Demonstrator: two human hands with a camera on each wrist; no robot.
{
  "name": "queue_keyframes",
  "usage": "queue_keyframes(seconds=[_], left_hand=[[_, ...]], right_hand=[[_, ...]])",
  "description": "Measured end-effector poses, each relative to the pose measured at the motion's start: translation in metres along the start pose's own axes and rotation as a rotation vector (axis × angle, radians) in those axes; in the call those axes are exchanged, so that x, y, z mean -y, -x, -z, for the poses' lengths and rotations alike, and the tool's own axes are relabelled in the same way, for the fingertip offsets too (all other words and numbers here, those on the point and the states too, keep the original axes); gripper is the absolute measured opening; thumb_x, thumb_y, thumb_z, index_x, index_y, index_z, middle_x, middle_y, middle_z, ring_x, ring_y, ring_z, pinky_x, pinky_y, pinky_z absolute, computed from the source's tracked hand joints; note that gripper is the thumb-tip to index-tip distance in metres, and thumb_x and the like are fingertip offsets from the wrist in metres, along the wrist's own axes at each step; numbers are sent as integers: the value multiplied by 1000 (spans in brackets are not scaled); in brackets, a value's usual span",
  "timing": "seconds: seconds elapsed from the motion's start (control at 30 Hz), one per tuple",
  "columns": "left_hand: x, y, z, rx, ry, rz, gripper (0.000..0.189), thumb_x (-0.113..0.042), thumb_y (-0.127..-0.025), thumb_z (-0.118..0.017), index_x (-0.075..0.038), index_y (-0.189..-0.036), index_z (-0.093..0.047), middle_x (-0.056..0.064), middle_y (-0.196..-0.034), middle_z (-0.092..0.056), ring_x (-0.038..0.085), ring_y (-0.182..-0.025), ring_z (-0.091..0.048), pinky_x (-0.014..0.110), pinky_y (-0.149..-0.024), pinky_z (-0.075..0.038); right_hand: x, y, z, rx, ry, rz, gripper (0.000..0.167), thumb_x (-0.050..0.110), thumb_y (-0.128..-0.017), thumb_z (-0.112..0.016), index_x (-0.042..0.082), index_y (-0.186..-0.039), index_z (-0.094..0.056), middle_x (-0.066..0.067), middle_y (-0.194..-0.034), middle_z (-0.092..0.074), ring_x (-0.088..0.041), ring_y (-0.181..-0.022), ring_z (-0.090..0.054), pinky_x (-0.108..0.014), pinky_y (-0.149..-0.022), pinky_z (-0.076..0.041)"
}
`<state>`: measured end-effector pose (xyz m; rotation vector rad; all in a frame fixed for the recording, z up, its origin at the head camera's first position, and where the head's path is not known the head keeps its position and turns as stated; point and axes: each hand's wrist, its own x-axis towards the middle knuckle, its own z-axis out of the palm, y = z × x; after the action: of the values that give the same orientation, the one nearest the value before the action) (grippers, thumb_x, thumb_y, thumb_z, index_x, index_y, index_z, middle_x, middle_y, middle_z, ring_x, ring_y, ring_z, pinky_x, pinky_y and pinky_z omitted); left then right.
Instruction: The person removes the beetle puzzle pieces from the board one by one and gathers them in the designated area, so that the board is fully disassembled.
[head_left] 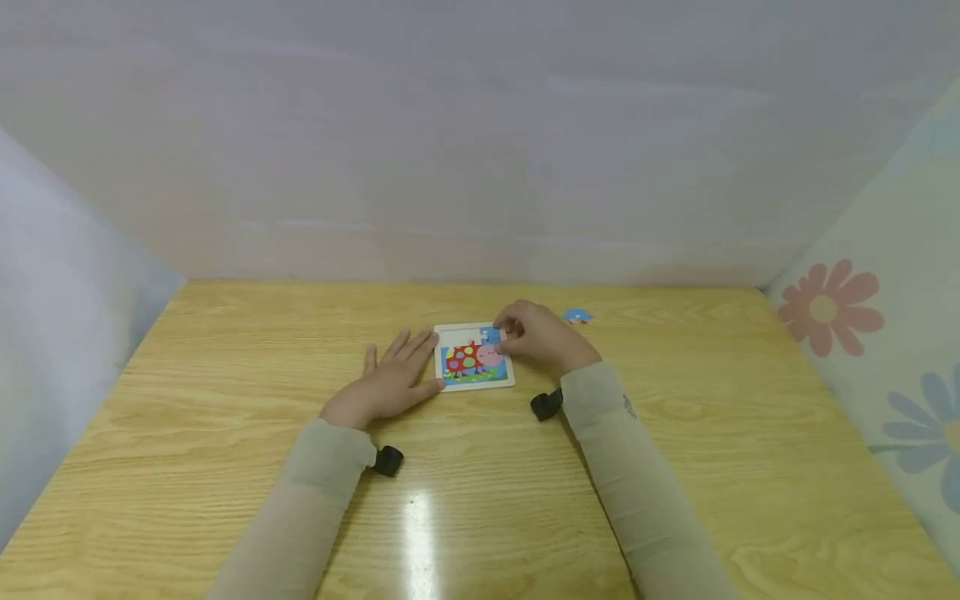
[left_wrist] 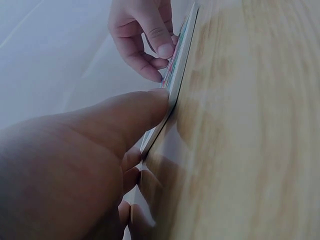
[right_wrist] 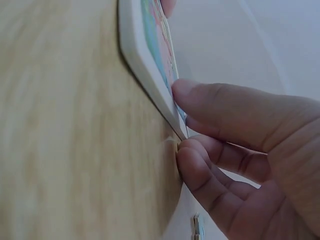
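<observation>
A white-framed jigsaw puzzle (head_left: 476,386) lies flat on the table, its picture a pink face with a red, spotted body over green grass. The upper left of its tray shows bare white. At the left edge my left hand (head_left: 390,383) rests with fingers spread, thumb at the near corner and fingertips at the far one. My right hand (head_left: 542,335) is bent over the upper right corner, thumb and index finger about a blue puzzle piece (head_left: 491,335). In the right wrist view the right thumb (right_wrist: 200,100) lies on the picture, the other fingers curled beside the frame's corner.
Another blue piece (head_left: 577,316) lies on the wooden table (head_left: 480,467) behind the right hand. A pale wall (head_left: 465,150) stands along the table's far edge, and a flower-patterned panel (head_left: 885,367) on the right. Black wrist cameras (head_left: 388,461) hang at both cuffs.
</observation>
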<state>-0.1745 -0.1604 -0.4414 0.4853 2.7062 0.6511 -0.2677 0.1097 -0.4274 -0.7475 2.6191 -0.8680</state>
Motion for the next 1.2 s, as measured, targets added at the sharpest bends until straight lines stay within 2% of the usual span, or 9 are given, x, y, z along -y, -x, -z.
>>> queue_keyframes(seconds=[0.37, 0.77, 1.07, 1.2], left_hand=[[0, 2, 2, -10, 6, 2, 80, -47, -105, -49, -11, -164, -10, 10, -171, -3, 38, -155, 9, 72, -112, 14], [3, 1, 0, 13, -20, 21, 82, -51, -105, -47, -14, -165, -6, 5, -171, 1, 35, -155, 9, 72, -112, 14], [4, 3, 1, 12, -13, 30, 82, -51, -105, -47, -15, -165, -6, 6, -171, 0, 35, -155, 9, 71, -112, 15], [3, 5, 2, 1, -6, 31, 81, -50, -105, -49, -14, -165, -8, 7, -171, -2, 36, -155, 8, 72, -112, 15]], right_hand=[[5, -4, 2, 45, 8, -30, 33, 17, -94, -75, 8, -123, -63, -4, -107, -58, -20, -96, -54, -33, -88, -48], [7, -2, 0, 54, -46, -27, 34, 9, -94, -73, 5, -123, -57, -7, -112, -55, -19, -95, -55, -33, -88, -49], [9, -2, -4, 42, -135, -38, 35, 12, -95, -73, 9, -126, -57, -7, -94, -60, -20, -85, -55, -36, -86, -49], [4, -4, -8, 1, -184, -23, 33, 12, -93, -76, 13, -122, -62, -5, -96, -63, -20, -88, -58, -36, -84, -50]])
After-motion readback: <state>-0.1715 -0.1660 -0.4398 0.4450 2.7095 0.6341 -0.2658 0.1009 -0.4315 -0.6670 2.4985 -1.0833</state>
